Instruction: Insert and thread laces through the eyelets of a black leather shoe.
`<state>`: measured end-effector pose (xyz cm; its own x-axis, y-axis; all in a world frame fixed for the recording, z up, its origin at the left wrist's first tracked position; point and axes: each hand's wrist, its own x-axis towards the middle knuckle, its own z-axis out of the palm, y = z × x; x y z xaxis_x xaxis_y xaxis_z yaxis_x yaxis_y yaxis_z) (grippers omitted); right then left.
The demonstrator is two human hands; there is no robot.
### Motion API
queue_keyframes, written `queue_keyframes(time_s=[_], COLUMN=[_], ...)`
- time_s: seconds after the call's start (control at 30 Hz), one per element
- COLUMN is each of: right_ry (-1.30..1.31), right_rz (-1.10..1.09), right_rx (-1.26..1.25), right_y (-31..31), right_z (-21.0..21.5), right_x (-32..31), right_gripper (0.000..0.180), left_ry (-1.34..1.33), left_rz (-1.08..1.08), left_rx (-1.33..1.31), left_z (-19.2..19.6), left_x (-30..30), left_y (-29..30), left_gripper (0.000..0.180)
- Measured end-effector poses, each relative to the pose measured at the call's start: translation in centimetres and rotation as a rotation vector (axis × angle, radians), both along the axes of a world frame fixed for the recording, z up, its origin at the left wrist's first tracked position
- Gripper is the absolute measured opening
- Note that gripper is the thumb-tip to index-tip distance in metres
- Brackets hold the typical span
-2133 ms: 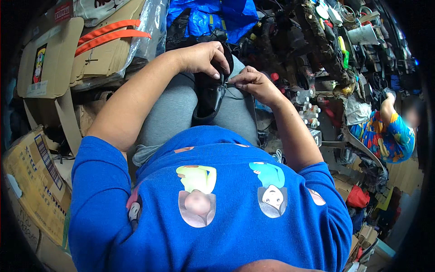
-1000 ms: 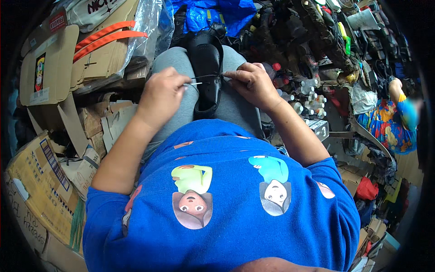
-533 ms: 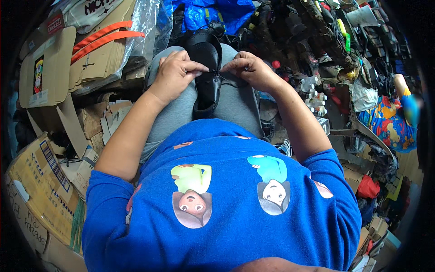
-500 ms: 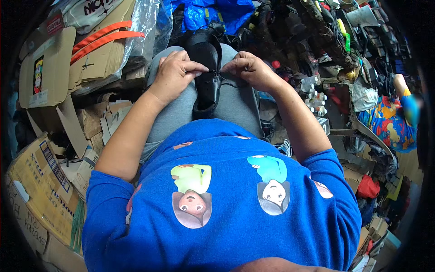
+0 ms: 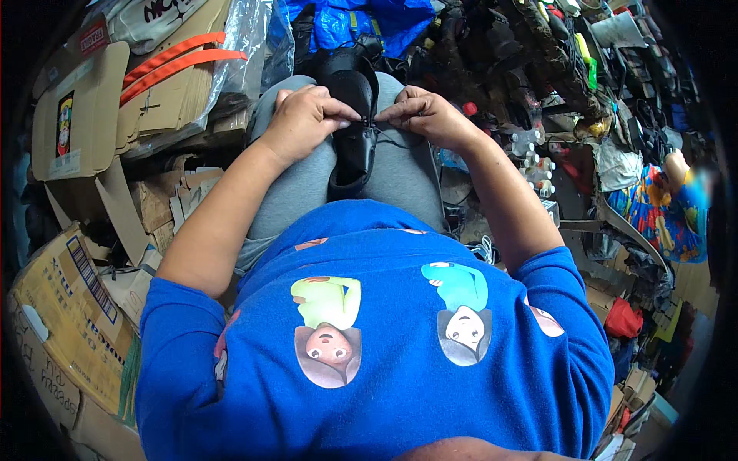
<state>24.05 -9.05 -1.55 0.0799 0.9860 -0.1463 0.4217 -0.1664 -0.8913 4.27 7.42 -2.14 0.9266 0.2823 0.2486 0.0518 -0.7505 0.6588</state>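
A black shoe (image 5: pixel 355 157) rests lengthwise between my thighs, its heel opening toward me. From the left, my left hand (image 5: pixel 306 121) reaches its middle, thumb and index finger pinched at the lacing. Opposite it, my right hand (image 5: pixel 429 117) is closed too, with its fingertips meeting the same spot. A thin black lace (image 5: pixel 400 144) loops out below the right fingers over my grey trouser leg. What the left fingertips grip is too small to make out.
Flattened cardboard (image 5: pixel 92 115) and orange straps (image 5: pixel 181 60) lie on the left. Blue plastic sheeting (image 5: pixel 392 27) is beyond the shoe. Small bottles (image 5: pixel 530 157) and piled clutter fill the right. Another person in colourful clothing (image 5: pixel 665 219) is at the far right.
Both hands have shifted slightly at the lacing; the left fingertips have moved a little right, closer to the shoe's middle. The person at the far right has moved an arm.
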Motion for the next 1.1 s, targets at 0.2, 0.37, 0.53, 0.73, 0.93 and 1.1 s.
queue_keyframes(time_s=[0.2,0.37,0.53,0.73,0.93,1.1], right_ry=[-0.047,-0.192,-0.366,-0.056,0.200,0.144], right_rz=[0.036,-0.034,-0.052,-0.215,-0.314,-0.338], right_rx=[-0.025,-0.008,0.129,0.001,-0.066,0.112], right_y=[0.8,-0.3,-1.3,-1.2,-0.6,0.0], right_z=[0.0,1.5,2.1,0.6,0.6,-1.3], right_x=[-0.1,-1.4,-2.5,-3.0,-3.7,-3.8], right_gripper=[0.029,0.026,0.032,0.035,0.026,0.017], left_ry=[0.317,0.041,-0.011,0.156,0.291,0.360], left_rz=[-0.088,-0.119,0.005,0.118,0.170,0.163], left_rx=[-0.173,0.039,0.109,-0.054,-0.073,-0.236], left_z=[0.5,0.0,1.3,0.3,1.6,1.0], left_x=[1.9,0.2,-1.0,-0.9,0.3,1.4], left_y=[1.4,1.2,-0.3,-0.6,-1.6,-1.4], left_gripper=[0.015,0.020,0.020,0.015,0.023,0.015])
